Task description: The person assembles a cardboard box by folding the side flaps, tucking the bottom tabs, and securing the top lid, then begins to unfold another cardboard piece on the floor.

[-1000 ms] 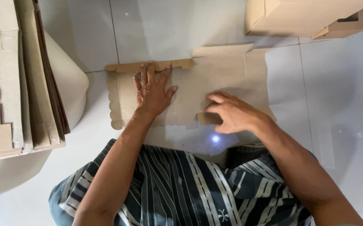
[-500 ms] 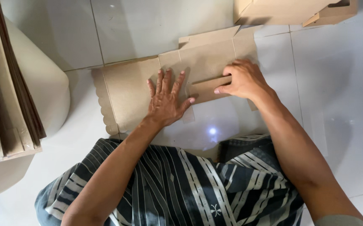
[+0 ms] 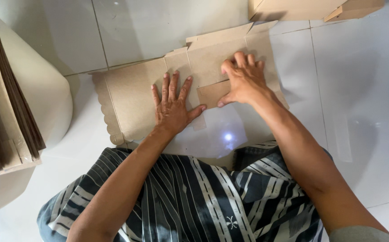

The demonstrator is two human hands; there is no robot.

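We are pressing our left hand point(image 3: 173, 107) flat, fingers spread, on the cardboard box blank point(image 3: 134, 96) lying on the white floor point(image 3: 364, 112). Just right of it, our right hand point(image 3: 243, 80), fingers curled, is pushing down a folded flap point(image 3: 211, 93).

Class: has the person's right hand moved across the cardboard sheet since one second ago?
Yes. The right hand has moved up the cardboard sheet, from its near edge toward its far edge.

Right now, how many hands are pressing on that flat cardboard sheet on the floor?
2. The left hand lies flat, fingers spread, on the cardboard sheet; the right hand presses a folded flap beside it. No other hands show.
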